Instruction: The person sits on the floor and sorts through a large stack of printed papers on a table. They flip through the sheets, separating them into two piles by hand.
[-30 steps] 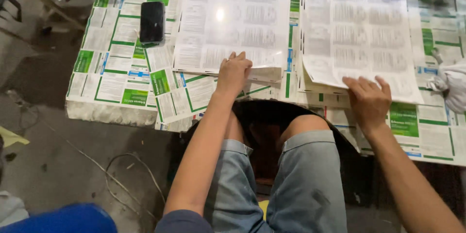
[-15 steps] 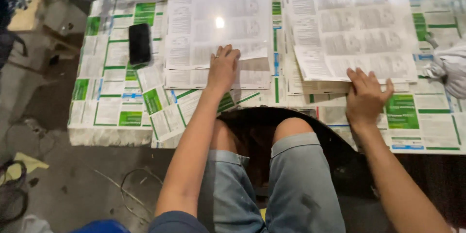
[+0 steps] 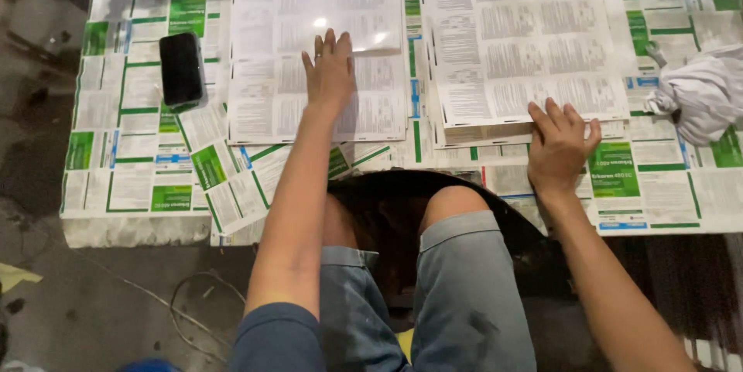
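The desk (image 3: 139,186) is papered over with white and green printed sheets, overlapping edge to edge, and it has a curved cut-out at the front where the seated person's knees in grey shorts show. Below and to the left the floor (image 3: 101,294) is bare grey concrete, stained, with a thin wire looping across it.

Two stacks of printed sheets lie side by side on the desk. The left stack (image 3: 263,101) is under the left hand (image 3: 331,70), which lies flat with the fingers spread, pressing on the top sheet and gripping nothing. A glossy shine sits on the upper part of that stack. The right stack (image 3: 518,39) reaches toward the far edge; the right hand (image 3: 559,144) rests open at its near edge, fingertips on the lowest sheets, palm on the desk covering, nothing closed in it.

One black phone (image 3: 181,68) lies face up to the left of the left stack, just beside it. One crumpled white cloth (image 3: 700,97) sits at the right edge, well apart from both hands.
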